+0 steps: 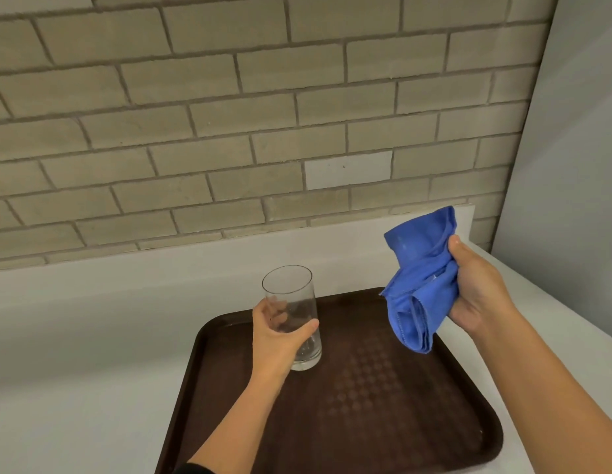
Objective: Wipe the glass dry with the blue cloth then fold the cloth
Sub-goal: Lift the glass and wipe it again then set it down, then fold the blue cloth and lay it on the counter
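Observation:
A tall clear glass [291, 295] stands upright near the far left corner of a dark brown tray [383, 422]. My left hand [277, 340] is wrapped around its lower half, thumb across the front. Whether its base rests on the tray or hovers just above it, I cannot tell. To the right, my right hand [479, 289] holds a bunched blue cloth [417, 278] in the air above the tray's far right corner. The cloth hangs in loose folds, a hand's width apart from the glass.
The tray lies on a white counter [92, 354] with a low white backsplash [195, 261]. Behind it rises a beige brick wall [229, 114]. A grey wall [578, 148] closes off the right side, near the counter's corner.

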